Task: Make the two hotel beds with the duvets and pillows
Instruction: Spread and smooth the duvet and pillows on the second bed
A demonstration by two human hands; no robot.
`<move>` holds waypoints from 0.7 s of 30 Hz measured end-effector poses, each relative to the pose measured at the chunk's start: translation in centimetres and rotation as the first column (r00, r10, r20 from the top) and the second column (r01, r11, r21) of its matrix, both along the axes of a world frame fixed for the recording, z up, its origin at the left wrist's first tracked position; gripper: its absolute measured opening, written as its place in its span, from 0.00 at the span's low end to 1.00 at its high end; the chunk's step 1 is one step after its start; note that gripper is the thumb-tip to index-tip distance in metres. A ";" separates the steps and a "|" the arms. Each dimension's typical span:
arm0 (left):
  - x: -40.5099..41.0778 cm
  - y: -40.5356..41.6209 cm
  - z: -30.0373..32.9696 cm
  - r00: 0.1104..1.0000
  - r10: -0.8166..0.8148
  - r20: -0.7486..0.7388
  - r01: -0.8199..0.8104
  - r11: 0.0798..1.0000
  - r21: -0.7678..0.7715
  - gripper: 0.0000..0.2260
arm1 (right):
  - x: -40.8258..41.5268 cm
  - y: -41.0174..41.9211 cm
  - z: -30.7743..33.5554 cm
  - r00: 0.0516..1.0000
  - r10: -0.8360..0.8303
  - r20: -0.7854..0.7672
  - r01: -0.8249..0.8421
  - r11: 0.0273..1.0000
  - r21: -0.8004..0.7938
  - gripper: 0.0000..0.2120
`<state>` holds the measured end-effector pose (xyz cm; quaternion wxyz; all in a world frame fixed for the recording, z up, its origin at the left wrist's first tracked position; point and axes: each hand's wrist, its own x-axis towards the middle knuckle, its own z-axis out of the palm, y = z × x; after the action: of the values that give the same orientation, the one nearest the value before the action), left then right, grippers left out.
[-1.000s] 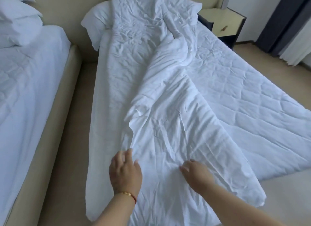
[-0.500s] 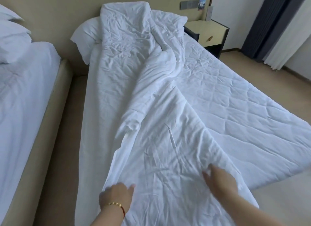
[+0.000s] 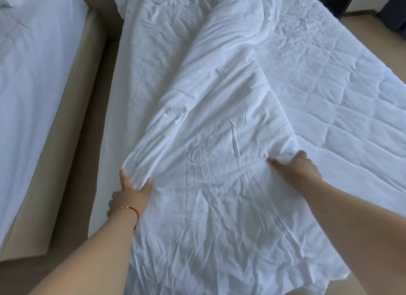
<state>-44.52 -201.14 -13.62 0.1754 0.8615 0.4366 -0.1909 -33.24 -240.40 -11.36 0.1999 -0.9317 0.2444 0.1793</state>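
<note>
A crumpled white duvet cover (image 3: 211, 140) lies lengthwise over the bed in front of me, bunched into a ridge toward the headboard. My left hand (image 3: 131, 193), with a red and gold bracelet at the wrist, pinches the cover's left edge between thumb and fingers. My right hand (image 3: 296, 165) grips a fold of the cover at its right edge. A quilted white duvet (image 3: 329, 85) is spread flat over the bed's right half, partly under the cover. No pillows are in view.
A second bed (image 3: 33, 85) with a white sheet and beige frame (image 3: 72, 127) stands at the left. A narrow strip of beige floor (image 3: 96, 140) runs between the beds. A dark nightstand leg (image 3: 349, 2) shows at the top right.
Both hands went from lying on the cover to gripping its left and right edges, spread wider apart. My view dropped lower and closer to the bed.
</note>
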 end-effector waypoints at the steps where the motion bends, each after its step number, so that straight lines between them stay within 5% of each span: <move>1: -0.1 -0.1 -0.3 0.999 0.033 0.009 -0.033 0.999 -0.007 0.44 | -0.1 -0.5 -0.4 1.000 0.013 -0.002 -0.013 1.000 0.001 0.44; 8: -0.7 -1.8 1.7 0.979 0.114 0.167 -0.084 0.981 -0.177 0.33 | -0.8 -3.2 1.6 0.996 0.070 0.049 -0.075 0.990 0.120 0.28; 13: -3.5 -5.2 5.5 0.960 0.144 0.239 -0.062 0.944 -0.323 0.25 | -3.4 -7.6 4.4 0.995 0.082 0.056 -0.088 0.990 0.113 0.27; 16: -7.0 -7.9 6.4 0.979 0.130 0.156 -0.056 0.911 -0.409 0.21 | -5.6 -10.9 5.4 0.998 0.067 -0.004 -0.067 0.996 0.056 0.27; 18: -8.4 -8.8 6.1 0.994 0.081 0.072 -0.043 0.905 -0.423 0.25 | -6.2 -12.4 5.9 0.997 0.060 -0.044 -0.060 0.998 0.009 0.28; 21: -8.5 -9.2 7.5 0.999 -0.030 -0.034 0.017 0.944 -0.329 0.44 | -5.9 -12.0 6.9 0.998 0.060 -0.009 -0.061 0.981 -0.184 0.30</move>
<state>-53.02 -210.37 -6.14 0.3057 0.8216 0.3915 -0.2798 -39.15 -252.41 -4.48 0.1068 -0.9530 0.2318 0.1633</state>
